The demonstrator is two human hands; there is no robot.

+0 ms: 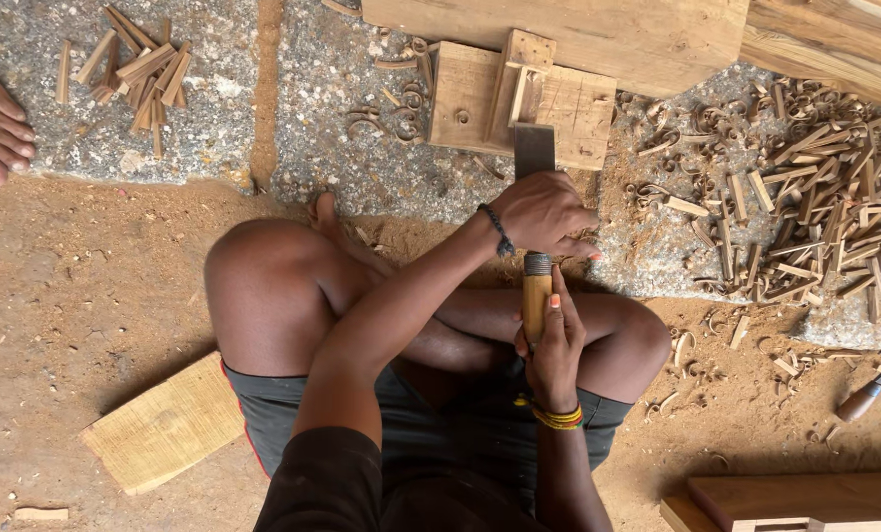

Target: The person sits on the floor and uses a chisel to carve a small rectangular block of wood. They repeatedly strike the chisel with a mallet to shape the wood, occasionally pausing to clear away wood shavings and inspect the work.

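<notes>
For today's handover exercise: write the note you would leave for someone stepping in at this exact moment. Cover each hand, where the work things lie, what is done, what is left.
Left hand: clasped over the flat steel blade of the chisel, near its ferrule.
Right hand: gripping the wooden chisel handle from below.
Blade tip rests on the small wooden block on the stone slab.
Done: some cutting, judging by the wood shavings around the block and cut wooden strips piled to the right.
Left: the block's cut looks unfinished; how far cannot be told. A second tool lies at far right.
</notes>
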